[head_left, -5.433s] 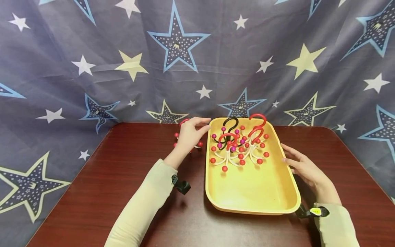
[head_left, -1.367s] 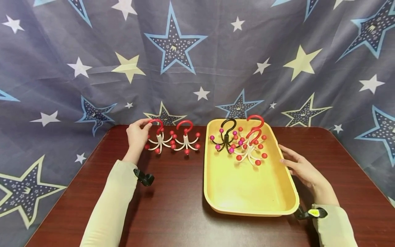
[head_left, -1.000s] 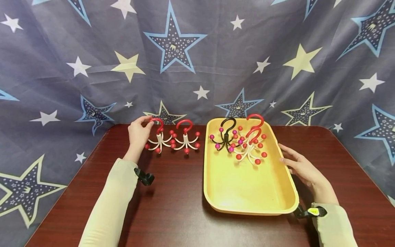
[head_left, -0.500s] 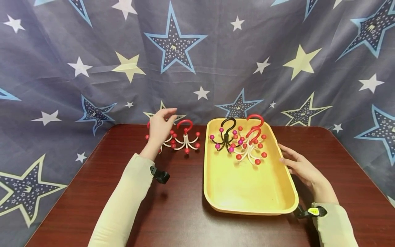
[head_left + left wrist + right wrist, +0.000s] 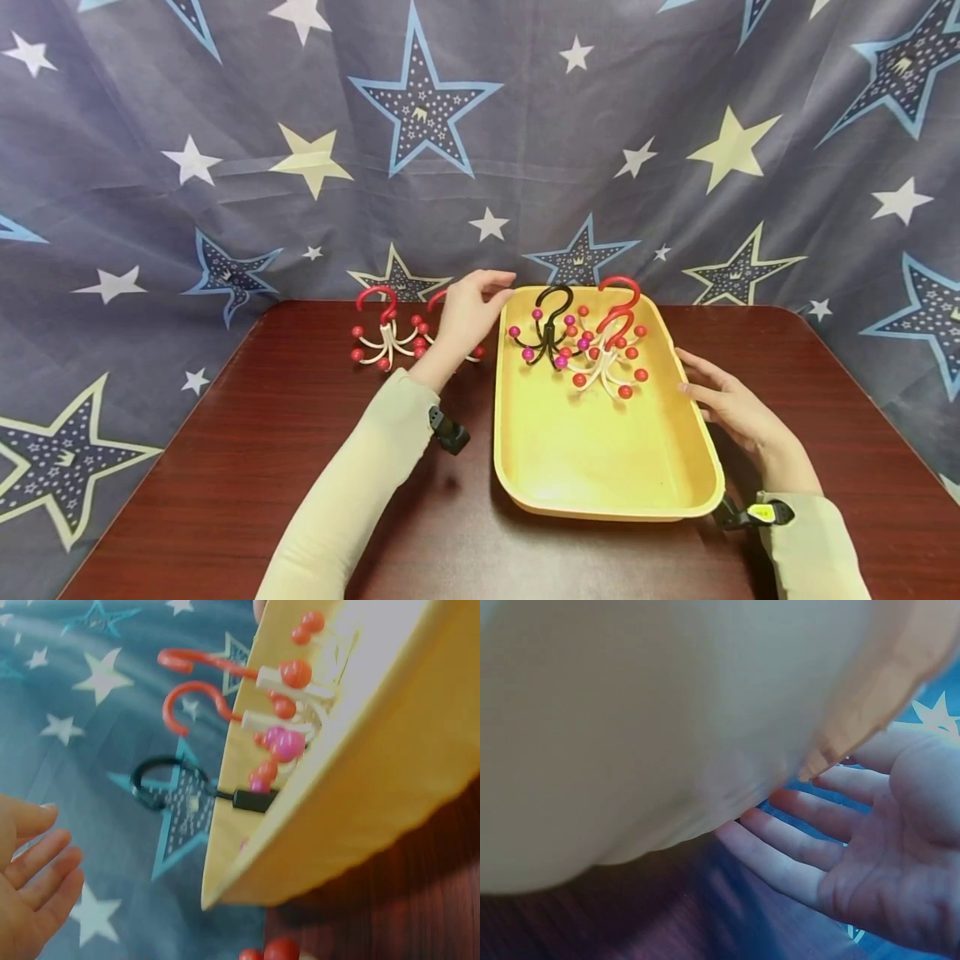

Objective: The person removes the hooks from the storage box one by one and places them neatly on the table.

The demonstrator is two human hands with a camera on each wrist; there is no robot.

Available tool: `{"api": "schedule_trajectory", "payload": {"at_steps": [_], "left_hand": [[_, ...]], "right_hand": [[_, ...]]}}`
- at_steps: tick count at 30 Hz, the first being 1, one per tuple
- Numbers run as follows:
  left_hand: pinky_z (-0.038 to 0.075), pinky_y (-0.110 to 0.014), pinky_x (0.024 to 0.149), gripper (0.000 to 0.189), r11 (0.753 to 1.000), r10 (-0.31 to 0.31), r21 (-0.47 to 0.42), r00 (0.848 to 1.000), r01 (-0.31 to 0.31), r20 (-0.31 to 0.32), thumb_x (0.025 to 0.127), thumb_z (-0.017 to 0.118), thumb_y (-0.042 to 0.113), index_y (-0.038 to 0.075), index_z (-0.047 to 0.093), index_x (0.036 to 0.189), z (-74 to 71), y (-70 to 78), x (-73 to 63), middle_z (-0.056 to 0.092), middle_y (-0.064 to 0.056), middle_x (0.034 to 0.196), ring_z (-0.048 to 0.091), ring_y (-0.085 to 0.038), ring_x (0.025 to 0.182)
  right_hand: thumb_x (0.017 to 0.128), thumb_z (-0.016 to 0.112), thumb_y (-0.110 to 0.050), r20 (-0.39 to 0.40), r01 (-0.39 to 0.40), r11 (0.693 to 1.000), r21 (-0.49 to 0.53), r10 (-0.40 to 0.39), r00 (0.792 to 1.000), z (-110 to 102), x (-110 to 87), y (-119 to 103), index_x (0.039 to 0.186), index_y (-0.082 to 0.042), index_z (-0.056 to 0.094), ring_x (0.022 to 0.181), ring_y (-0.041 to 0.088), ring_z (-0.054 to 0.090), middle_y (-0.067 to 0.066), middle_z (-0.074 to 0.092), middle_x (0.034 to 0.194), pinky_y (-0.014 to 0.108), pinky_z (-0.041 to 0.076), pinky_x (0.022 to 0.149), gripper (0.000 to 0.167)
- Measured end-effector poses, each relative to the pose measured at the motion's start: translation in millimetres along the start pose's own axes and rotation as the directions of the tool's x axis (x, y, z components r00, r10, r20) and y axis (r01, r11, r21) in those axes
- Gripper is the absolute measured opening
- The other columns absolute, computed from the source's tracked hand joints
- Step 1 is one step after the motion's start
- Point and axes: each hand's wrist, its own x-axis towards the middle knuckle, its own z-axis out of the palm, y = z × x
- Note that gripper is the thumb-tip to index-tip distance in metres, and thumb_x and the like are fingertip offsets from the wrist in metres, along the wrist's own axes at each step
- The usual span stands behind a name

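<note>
Two hangers, a left hanger [image 5: 387,337] and a partly hidden right hanger [image 5: 480,353], stand near the back edge of the desk [image 5: 247,433] in the head view, left of the yellow tray [image 5: 600,450]. Three more share the tray's back end: a black hanger [image 5: 550,333] near its back left corner, a front red-hooked hanger [image 5: 604,362] and, overlapping it, a rear red-hooked hanger [image 5: 621,286]. Your left hand [image 5: 468,315] hangs by that corner, fingers loose and holding nothing; your right hand [image 5: 738,408] rests at the tray's right edge. You seem to be at the step of going for a hanger in the tray; the next move likely calls for pinching one hook cleanly.

In the left wrist view, your fingers are apart from all three hooks.

In the right wrist view, your straight fingers meet the tray's outer wall, probably steadying it.
</note>
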Motion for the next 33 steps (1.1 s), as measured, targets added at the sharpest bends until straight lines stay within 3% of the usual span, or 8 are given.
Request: {"api": "schedule_trajectory", "payload": {"at_steps": [8,16,21,24,28,33], "left_hand": [[0.056,-0.031,0.082,0.026,1.000,0.015,-0.027,0.991,-0.012,0.132,0.088,0.067,0.013,0.009,0.070,0.113,30.9,25.5,0.1,0.073,-0.008,0.109,0.071,-0.021,0.093],[0.054,-0.022,0.077,0.027,1.000,-0.007,-0.008,0.966,0.009,0.257,0.090,0.066,0.021,0.011,0.069,0.115,60.3,40.8,-0.4,0.073,-0.004,0.110,0.069,-0.016,0.096],[0.053,-0.023,0.082,0.032,1.000,-0.004,0.006,0.946,0.002,0.323,0.090,0.066,0.022,0.011,0.067,0.120,76.4,45.5,0.7,0.072,-0.005,0.112,0.067,-0.016,0.098],[0.052,-0.023,0.085,0.034,1.000,-0.009,-0.007,0.935,0.012,0.354,0.090,0.067,0.022,0.010,0.066,0.122,85.5,47.3,0.1,0.071,-0.005,0.115,0.067,-0.017,0.100],[0.052,-0.019,0.079,0.034,0.999,-0.041,-0.012,0.925,0.049,0.379,0.090,0.066,0.020,0.011,0.065,0.123,94.4,50.6,-1.8,0.071,-0.004,0.117,0.068,-0.016,0.099],[0.045,-0.015,0.072,0.028,0.999,-0.052,0.030,0.927,0.044,0.373,0.092,0.063,0.017,0.014,0.067,0.120,98.2,57.3,-2.7,0.073,-0.002,0.114,0.067,-0.012,0.093]], "right_hand": [[0.098,0.051,-0.011,-0.002,-0.006,1.000,0.006,0.006,1.000,-1,-0.4,0,0.153,0.000,0.008,0.094,0.002,0.066,-0.019,0.056,0.113,0.026,0.058,0.073,0.071],[0.098,0.050,-0.009,0.009,0.014,1.000,0.016,-0.014,1.000,0,0.0,0,0.153,0.001,0.008,0.094,0.003,0.067,-0.017,0.057,0.113,0.026,0.058,0.072,0.070],[0.098,0.050,-0.009,0.003,0.013,1.000,0.019,-0.013,1.000,0,-0.2,1,0.153,0.000,0.009,0.093,0.003,0.067,-0.017,0.057,0.113,0.026,0.058,0.071,0.070],[0.098,0.050,-0.010,-0.001,0.009,1.000,0.015,-0.009,1.000,0,-0.4,1,0.153,-0.001,0.010,0.094,0.003,0.066,-0.018,0.057,0.113,0.026,0.058,0.072,0.069],[0.098,0.050,-0.011,-0.003,-0.003,1.000,0.015,0.003,1.000,0,-0.1,2,0.154,-0.002,0.010,0.094,0.003,0.066,-0.018,0.057,0.114,0.027,0.057,0.073,0.069],[0.098,0.050,-0.011,-0.004,-0.002,1.000,0.018,0.002,1.000,0,0.2,1,0.154,-0.002,0.010,0.095,0.003,0.066,-0.018,0.057,0.114,0.026,0.058,0.073,0.069]]}}
